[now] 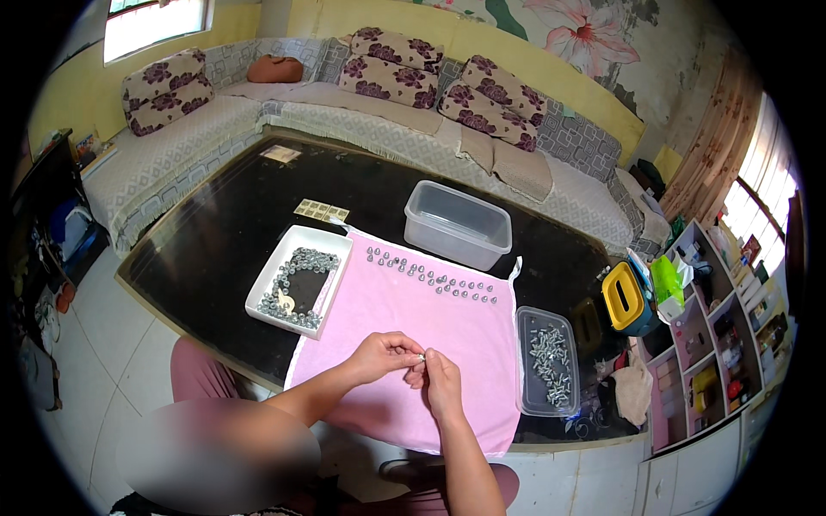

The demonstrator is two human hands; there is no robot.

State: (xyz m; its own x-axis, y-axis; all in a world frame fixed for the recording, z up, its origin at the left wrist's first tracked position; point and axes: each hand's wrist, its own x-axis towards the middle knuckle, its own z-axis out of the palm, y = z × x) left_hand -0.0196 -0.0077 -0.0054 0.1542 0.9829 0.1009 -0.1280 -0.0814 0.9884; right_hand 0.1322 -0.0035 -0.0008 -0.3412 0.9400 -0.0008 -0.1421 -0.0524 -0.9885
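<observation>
Over the pink cloth (404, 314), my left hand (383, 358) and my right hand (442, 383) meet, fingertips pinched together. Between them is a small shiny metal fastener (422, 356); its exact form is mostly hidden by the fingers. Beyond the hands, two uneven rows of small metal fasteners (421, 271) stand on the cloth. A white tray (251, 304) to the left holds many grey metal nuts (308, 260) and a small pale piece (286, 303). To the right, a clear shallow tub (527, 397) contains a pile of silver bolts (551, 354).
An empty clear plastic bin (458, 225) stands behind the cloth on the black table (215, 232). A pale card with squares (322, 211) lies behind the white tray. A yellow-topped box (625, 297) and an open shelf (701, 361) are at right; a sofa (370, 120) runs behind.
</observation>
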